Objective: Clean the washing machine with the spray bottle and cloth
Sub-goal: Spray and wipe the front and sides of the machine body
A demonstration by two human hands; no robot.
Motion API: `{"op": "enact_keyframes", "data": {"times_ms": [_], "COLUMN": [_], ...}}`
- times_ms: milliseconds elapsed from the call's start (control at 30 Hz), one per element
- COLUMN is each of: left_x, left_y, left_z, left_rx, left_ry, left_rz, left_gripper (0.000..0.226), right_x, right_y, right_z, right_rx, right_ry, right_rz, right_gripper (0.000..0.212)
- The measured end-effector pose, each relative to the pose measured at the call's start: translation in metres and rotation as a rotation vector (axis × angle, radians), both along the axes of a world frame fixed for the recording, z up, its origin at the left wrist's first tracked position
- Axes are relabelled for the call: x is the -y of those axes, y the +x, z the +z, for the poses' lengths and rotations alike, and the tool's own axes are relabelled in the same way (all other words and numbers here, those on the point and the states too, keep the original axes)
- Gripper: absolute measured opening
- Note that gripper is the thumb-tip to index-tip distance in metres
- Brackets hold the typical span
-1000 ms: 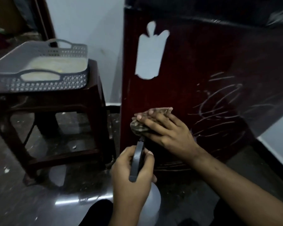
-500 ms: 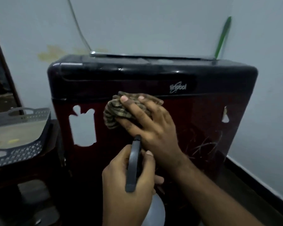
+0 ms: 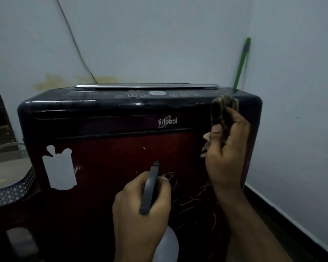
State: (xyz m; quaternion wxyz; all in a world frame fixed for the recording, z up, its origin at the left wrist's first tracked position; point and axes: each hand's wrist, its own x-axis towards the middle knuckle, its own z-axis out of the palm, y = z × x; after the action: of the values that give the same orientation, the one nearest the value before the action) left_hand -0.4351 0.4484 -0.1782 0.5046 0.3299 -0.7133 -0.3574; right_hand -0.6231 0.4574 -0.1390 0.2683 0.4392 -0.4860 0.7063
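Maroon-fronted, black-topped washing machine (image 3: 121,167) stands before us in the room's corner. Our right hand (image 3: 226,148) grips a bunched brown striped cloth (image 3: 223,108) against its upper right corner, while our left hand (image 3: 140,210) is curled around the grey-headed translucent spray bottle (image 3: 150,190), nozzle facing the front panel.
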Motion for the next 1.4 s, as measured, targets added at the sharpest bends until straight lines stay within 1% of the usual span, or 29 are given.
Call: {"op": "enact_keyframes", "data": {"times_ms": [67,167,233,333,467,567,700,900,1000,1100,1300,1400], "left_x": [-0.005,-0.009,-0.009,-0.017,-0.026,-0.031,-0.033,-0.041,-0.047,-0.055,-0.061,-0.063], "left_y": [-0.011,-0.030,-0.042,-0.060,-0.083,-0.098,-0.113,-0.123,-0.128,-0.134,-0.143,-0.137], "left_z": [-0.001,-0.016,-0.023,-0.025,-0.034,-0.036,-0.039,-0.046,-0.047,-0.044,-0.052,-0.060], "left_rx": [-0.035,-0.055,-0.072,-0.048,-0.062,-0.076,-0.126,-0.180,-0.169,-0.151,-0.111,-0.088], "left_ry": [0.026,0.026,0.036,0.052,0.081,0.060,0.064,0.040,0.037,0.045,0.054,0.064], "left_rz": [-0.052,-0.041,-0.065,-0.114,-0.194,-0.226,-0.235,-0.257,-0.278,-0.292,-0.296,-0.287], "left_gripper": [0.032,0.033,0.035,0.036,0.034,0.043,0.046,0.043,0.044,0.047,0.036,0.038], "right_x": [-0.011,-0.021,-0.024,-0.032,-0.046,-0.051,-0.055,-0.064,-0.072,-0.079,-0.090,-0.089], "right_y": [-0.009,-0.018,-0.022,-0.028,-0.041,-0.054,-0.058,-0.064,-0.068,-0.069,-0.074,-0.075], "right_z": [0.001,-0.004,-0.011,-0.013,-0.011,-0.012,-0.016,-0.028,-0.030,-0.030,-0.035,-0.039], "right_rx": [0.078,0.140,0.136,0.109,0.150,0.161,0.225,0.321,0.358,0.345,0.353,0.370], "right_ry": [-0.017,-0.007,0.022,0.069,0.072,0.142,0.204,0.221,0.232,0.221,0.212,0.215], "right_rz": [0.035,0.065,0.077,0.048,0.026,-0.010,0.030,0.047,0.048,0.015,-0.026,-0.033], "right_gripper": [0.036,0.035,0.035,0.036,0.035,0.034,0.034,0.034,0.033,0.033,0.034,0.034]}}
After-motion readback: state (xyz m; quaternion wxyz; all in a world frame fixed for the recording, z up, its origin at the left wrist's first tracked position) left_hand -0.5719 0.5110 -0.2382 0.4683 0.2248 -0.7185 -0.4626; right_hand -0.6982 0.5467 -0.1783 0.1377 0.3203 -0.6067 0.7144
